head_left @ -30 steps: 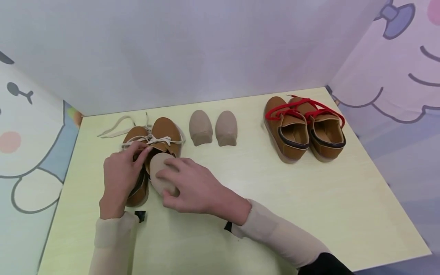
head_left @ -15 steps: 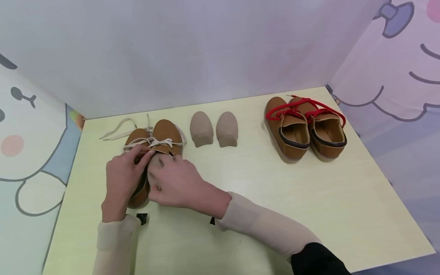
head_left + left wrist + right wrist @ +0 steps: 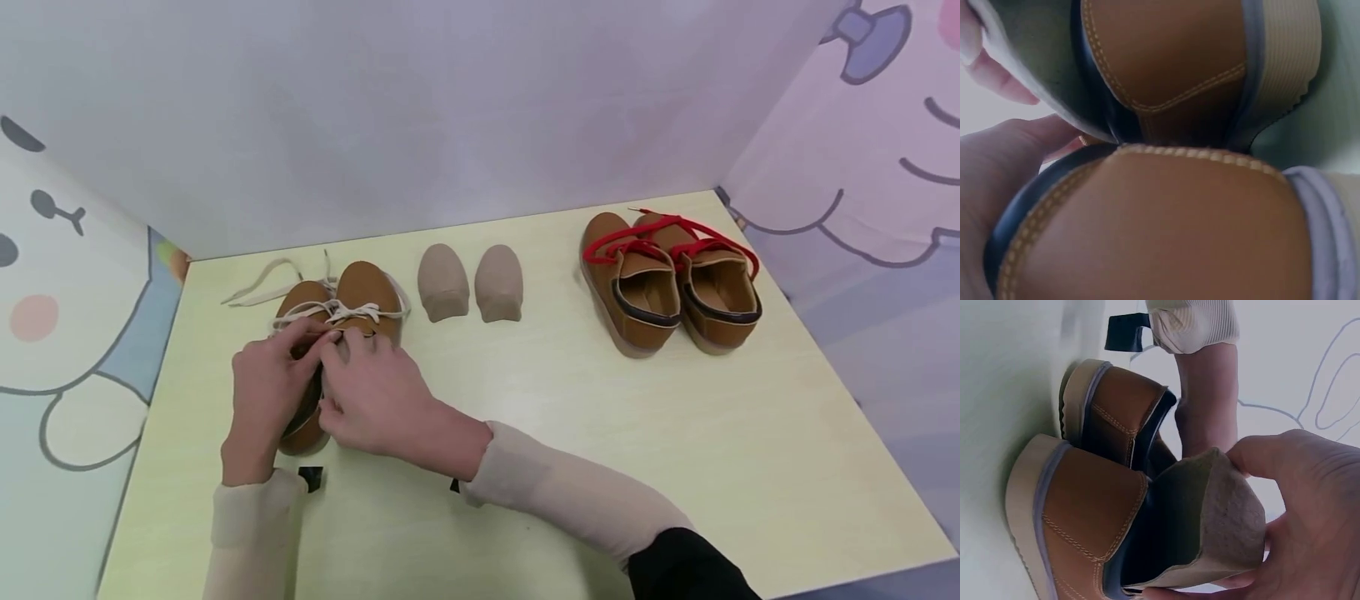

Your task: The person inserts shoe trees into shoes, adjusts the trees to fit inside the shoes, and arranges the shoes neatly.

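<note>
A brown pair with white laces lies at the left of the table: a left shoe (image 3: 303, 437) and a right shoe (image 3: 365, 285). My right hand (image 3: 375, 392) grips a hollow beige shoe insert (image 3: 1235, 519) between thumb and fingers. In the right wrist view, the insert's front end is down inside the right shoe's opening, its rear still outside. My left hand (image 3: 270, 383) reaches over the left shoe and pinches the right shoe's tongue below the laces. Both hands hide most of the opening in the head view.
Two more beige inserts (image 3: 443, 282) lie side by side at the table's back. A second brown pair with red laces (image 3: 667, 283) stands at the back right. White lace ends (image 3: 262, 282) trail behind the left pair. A wall rises behind the table (image 3: 600, 467).
My right hand has moved left and forward, pushing the insert from above the right shoe's opening into it. My left hand keeps its pinch at the tongue.
</note>
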`<state>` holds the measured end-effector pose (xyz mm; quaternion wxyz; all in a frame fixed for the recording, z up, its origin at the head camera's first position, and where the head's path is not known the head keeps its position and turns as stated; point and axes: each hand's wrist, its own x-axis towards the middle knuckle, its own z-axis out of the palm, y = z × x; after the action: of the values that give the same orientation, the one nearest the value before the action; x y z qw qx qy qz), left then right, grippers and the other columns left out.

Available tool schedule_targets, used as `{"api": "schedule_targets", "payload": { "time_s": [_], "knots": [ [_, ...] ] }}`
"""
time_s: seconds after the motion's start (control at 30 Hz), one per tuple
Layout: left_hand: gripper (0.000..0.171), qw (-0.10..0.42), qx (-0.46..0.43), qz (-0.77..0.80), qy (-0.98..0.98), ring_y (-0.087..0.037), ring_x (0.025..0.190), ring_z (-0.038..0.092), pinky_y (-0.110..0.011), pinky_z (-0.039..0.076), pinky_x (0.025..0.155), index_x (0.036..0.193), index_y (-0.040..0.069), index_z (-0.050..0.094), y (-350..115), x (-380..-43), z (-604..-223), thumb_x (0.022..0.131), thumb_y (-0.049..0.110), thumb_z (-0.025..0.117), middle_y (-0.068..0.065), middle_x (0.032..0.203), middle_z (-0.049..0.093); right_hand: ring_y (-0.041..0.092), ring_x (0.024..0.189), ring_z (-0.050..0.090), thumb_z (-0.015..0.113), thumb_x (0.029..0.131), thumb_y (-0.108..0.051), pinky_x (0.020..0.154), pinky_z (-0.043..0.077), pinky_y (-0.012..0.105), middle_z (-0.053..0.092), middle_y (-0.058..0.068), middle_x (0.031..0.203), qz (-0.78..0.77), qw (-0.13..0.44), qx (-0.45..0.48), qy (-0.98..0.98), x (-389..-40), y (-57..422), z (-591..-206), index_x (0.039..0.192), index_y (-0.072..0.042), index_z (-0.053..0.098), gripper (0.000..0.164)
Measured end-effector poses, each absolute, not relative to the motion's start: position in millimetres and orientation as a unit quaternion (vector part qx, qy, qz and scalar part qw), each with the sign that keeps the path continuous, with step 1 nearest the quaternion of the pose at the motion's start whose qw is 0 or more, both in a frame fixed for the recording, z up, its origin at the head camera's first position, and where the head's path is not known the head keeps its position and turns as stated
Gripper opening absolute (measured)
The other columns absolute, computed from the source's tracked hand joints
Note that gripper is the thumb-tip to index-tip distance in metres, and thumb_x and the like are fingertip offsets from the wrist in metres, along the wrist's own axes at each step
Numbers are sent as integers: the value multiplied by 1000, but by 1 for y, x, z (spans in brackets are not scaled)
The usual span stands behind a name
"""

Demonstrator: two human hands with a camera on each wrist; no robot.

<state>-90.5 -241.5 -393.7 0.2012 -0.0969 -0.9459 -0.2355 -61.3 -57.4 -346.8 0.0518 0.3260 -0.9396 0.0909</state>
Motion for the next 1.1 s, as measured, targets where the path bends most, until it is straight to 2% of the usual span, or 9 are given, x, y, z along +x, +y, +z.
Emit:
{"api": "schedule_targets", "payload": {
  "time_s": [0.2,0.33,0.47,0.63,0.67,0.73,0.77,0.87,1.1],
  "knots": [
    [13,168,-94,-257,-947,-34,67,73,-49,51,64,107,13,77,-242,-87,-388,94,17,79,-12,89,81,29,138,54,65,98,-55,93,60,34,50,8,151,172,-6,341,-924,-65,-44,-343,150,-17,48,66],
    [21,94,-90,-297,-946,-34,95,75,-53,54,83,120,15,72,-242,-86,-380,102,24,69,-11,108,79,26,149,41,73,96,-47,110,51,36,40,8,159,245,-52,366,-897,-74,-30,-343,154,-18,45,70],
    [36,1,-98,-333,-938,-36,120,66,-56,49,97,138,18,64,-247,-83,-372,110,37,52,-11,130,71,23,152,35,78,94,-38,125,34,33,36,8,162,307,-88,378,-869,-82,-19,-348,154,-16,44,73],
    [45,-66,-162,-363,-915,-37,137,53,-30,41,107,155,14,48,-260,-78,-366,113,27,47,-15,152,56,24,150,37,80,92,-38,123,35,36,37,7,162,346,-106,357,-861,-87,-14,-355,156,-17,42,77],
    [47,-75,-174,-367,-911,-39,142,49,-31,40,111,157,14,45,-262,-78,-366,112,29,47,-16,156,52,24,150,37,80,92,-40,122,36,37,37,6,161,349,-107,349,-863,-88,-14,-357,156,-18,41,79],
    [55,-90,-197,-367,-905,-44,147,41,-40,35,119,161,13,39,-268,-77,-366,112,37,47,-19,161,44,25,151,37,80,91,-44,121,38,38,36,6,162,353,-113,334,-867,-89,-14,-359,158,-18,38,83],
    [60,-97,-203,-365,-903,-47,150,36,-51,32,121,162,13,37,-269,-77,-366,111,43,47,-21,164,40,24,151,36,80,91,-46,121,39,39,36,6,162,355,-117,328,-868,-89,-15,-360,159,-19,37,85],
    [78,-111,-213,-346,-907,-59,153,22,-82,19,111,164,12,33,-273,-77,-366,105,60,51,-29,167,28,24,154,35,79,90,-50,121,40,40,35,6,164,363,-126,315,-868,-91,-17,-365,160,-17,34,90],
    [90,-121,-208,-315,-918,-67,149,21,-84,15,110,163,9,34,-272,-78,-368,95,58,68,-36,167,22,21,154,37,79,88,-52,119,43,39,34,5,166,374,-142,301,-865,-96,-18,-372,162,-15,31,96]
  ]
}}
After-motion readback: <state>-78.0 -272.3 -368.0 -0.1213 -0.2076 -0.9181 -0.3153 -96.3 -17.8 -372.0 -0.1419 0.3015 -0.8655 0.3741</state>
